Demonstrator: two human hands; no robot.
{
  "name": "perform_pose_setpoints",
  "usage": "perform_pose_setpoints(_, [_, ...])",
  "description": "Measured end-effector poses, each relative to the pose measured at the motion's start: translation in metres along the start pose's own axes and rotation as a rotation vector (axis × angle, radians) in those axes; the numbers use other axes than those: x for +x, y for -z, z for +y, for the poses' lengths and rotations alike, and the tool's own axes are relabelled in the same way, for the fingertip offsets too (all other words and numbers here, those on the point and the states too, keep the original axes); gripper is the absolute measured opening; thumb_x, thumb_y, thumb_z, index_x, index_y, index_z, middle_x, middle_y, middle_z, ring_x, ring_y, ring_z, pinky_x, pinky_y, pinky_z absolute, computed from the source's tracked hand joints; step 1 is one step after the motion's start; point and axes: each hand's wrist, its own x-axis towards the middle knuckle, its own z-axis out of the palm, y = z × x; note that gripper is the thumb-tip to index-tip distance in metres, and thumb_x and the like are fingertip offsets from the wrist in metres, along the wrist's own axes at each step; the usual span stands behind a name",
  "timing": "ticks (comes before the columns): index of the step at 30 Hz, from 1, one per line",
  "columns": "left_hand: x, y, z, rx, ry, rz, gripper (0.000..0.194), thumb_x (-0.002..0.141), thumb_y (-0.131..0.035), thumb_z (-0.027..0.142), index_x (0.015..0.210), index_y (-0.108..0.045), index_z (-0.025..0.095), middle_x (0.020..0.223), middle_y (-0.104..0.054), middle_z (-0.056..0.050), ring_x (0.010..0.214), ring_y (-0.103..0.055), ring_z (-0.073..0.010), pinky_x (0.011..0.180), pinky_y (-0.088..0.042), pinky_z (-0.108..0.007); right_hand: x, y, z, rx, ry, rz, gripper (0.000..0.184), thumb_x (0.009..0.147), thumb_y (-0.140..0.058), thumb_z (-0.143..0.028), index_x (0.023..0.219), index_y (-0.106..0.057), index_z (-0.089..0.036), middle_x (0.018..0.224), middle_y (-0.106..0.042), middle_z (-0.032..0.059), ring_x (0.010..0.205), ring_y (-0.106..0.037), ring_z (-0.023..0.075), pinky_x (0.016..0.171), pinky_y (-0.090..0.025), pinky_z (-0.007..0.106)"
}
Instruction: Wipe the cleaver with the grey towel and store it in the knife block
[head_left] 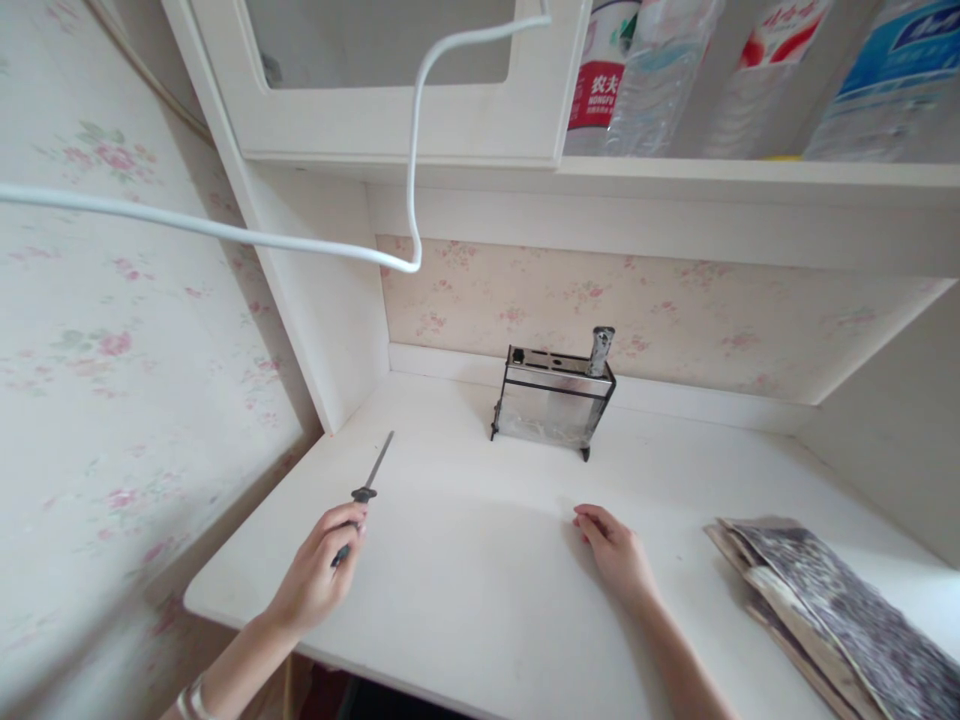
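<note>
On the left, my left hand (322,562) is closed around the dark handle of a sharpening steel (381,458). Its thin metal rod points up and away over the white desk, past a dark round guard. My right hand (613,548) rests on the desk with its fingers curled in and nothing visible in them. Beyond both hands, nearer the right one, stands a knife block (551,408) with clear sides and a black frame. One speckled grey handle (601,350) sticks up from the right end of its slotted top.
A folded patterned cloth (840,600) lies at the desk's right side. Plastic bottles (660,75) stand on the shelf above, beside a cabinet door (405,125). A white cable (300,243) hangs across the upper left. The white desk's (465,600) front edge is near me.
</note>
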Motion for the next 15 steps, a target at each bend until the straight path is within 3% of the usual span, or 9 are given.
perform_pose_setpoints(5, [-0.007, -0.003, 0.007, -0.001, 0.079, 0.047, 0.022, 0.085, -0.052, 0.001, 0.092, -0.045, 0.02, 0.111, -0.051, -0.008, 0.109, -0.057, -0.0189, 0.09, -0.053, -0.038, -0.002, 0.001, -0.004, -0.002, -0.018, -0.004, 0.037, 0.08, -0.049, -0.05, 0.097, -0.066, -0.022, 0.086, -0.072, 0.0042, 0.077, -0.065, 0.0221, 0.077, -0.047, 0.034])
perform_pose_setpoints(9, [-0.015, -0.005, 0.013, 0.128, 0.122, 0.117, 0.019, 0.085, -0.055, 0.009, 0.094, -0.044, 0.02, 0.115, -0.047, -0.011, 0.113, -0.053, -0.0233, 0.09, -0.052, -0.042, -0.003, 0.003, -0.011, -0.014, -0.023, 0.001, 0.036, 0.079, -0.049, -0.05, 0.096, -0.067, -0.023, 0.084, -0.072, 0.0036, 0.076, -0.065, 0.0223, 0.076, -0.047, 0.034])
perform_pose_setpoints(15, [-0.022, -0.006, 0.018, 0.254, 0.138, 0.097, 0.019, 0.086, -0.054, 0.014, 0.103, -0.047, 0.019, 0.104, -0.047, -0.009, 0.095, -0.056, -0.0197, 0.079, -0.056, -0.035, -0.005, 0.003, -0.014, -0.033, -0.006, 0.012, 0.036, 0.078, -0.049, -0.052, 0.092, -0.068, -0.024, 0.081, -0.072, 0.0032, 0.073, -0.065, 0.023, 0.073, -0.048, 0.034])
